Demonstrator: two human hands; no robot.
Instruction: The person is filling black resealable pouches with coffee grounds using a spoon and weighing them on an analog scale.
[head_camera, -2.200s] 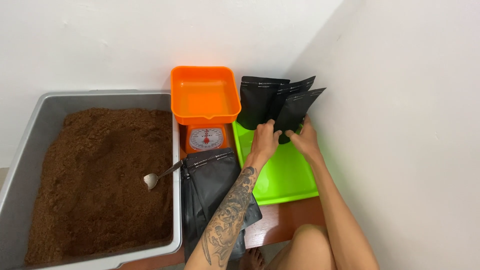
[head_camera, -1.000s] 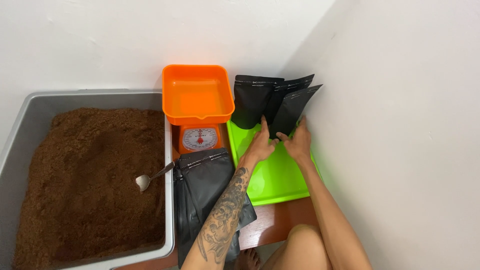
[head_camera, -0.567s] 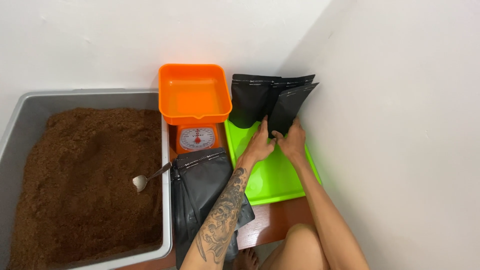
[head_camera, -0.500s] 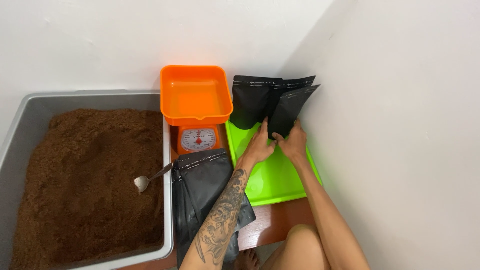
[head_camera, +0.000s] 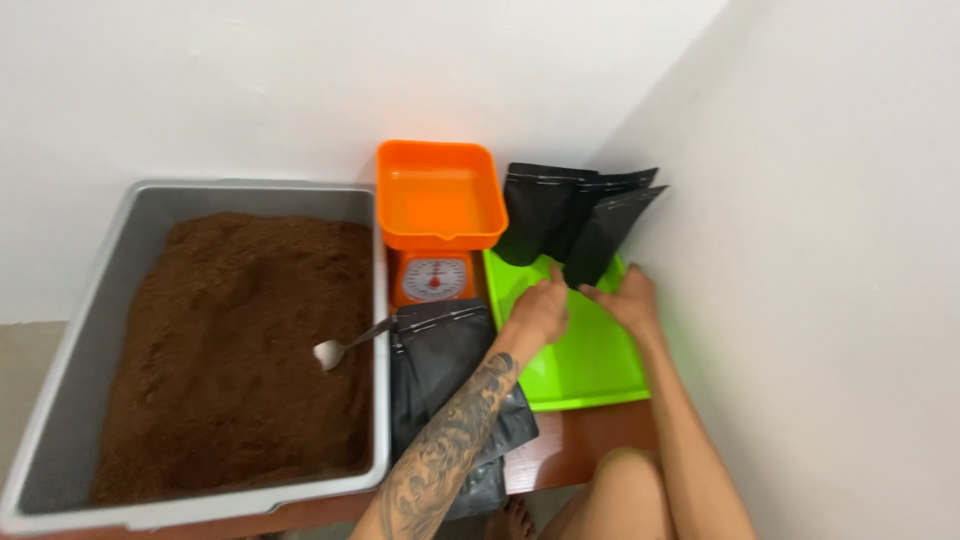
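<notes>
Looking down from the head view, your left hand (head_camera: 540, 310) and right hand (head_camera: 630, 300) rest on the green tray (head_camera: 590, 365), just below the black pouches (head_camera: 575, 225) leaning upright against the wall. Your left grip looks loosely curled with a fingertip at a pouch's bottom edge; your right grip lies spread and flat, pinching nothing. Those pouches stand propped only on each other, so a nudge at the base could likely tip the row onto the tray or against the orange scale (head_camera: 437, 225). Your left forearm crosses the flat pouch stack (head_camera: 445, 370) beside the grey bin (head_camera: 380, 300); dragging it back could knock the spoon (head_camera: 345, 345) and scatter brown powder (head_camera: 240, 340)
</notes>
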